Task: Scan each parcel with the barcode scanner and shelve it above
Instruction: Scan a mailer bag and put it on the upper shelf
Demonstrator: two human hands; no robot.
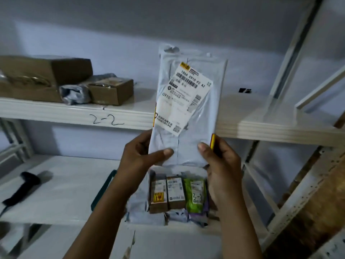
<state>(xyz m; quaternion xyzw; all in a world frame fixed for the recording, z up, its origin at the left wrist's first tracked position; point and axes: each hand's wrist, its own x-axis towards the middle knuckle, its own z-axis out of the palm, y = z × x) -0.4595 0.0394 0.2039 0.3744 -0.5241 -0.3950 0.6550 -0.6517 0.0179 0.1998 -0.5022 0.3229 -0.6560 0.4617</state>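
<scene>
A flat grey plastic mailer parcel [188,109] with a white shipping label stands upright in front of the upper shelf [78,114], which is marked "2-2". My left hand [141,156] pinches its lower left corner, thumb on the front. My right hand [222,161] grips its lower right edge. The black barcode scanner [22,186] lies on the lower shelf [61,202] at the left, away from both hands. Under the held parcel, several small parcels [177,193] lie on the lower shelf: two brown boxes and a green pouch.
On the upper shelf at the left sit a large brown box [44,75], a small brown box [112,91] and a crumpled grey bag [75,94]. A teal-edged flat object [104,189] lies beside my left forearm. White shelf uprights [291,53] rise at the right.
</scene>
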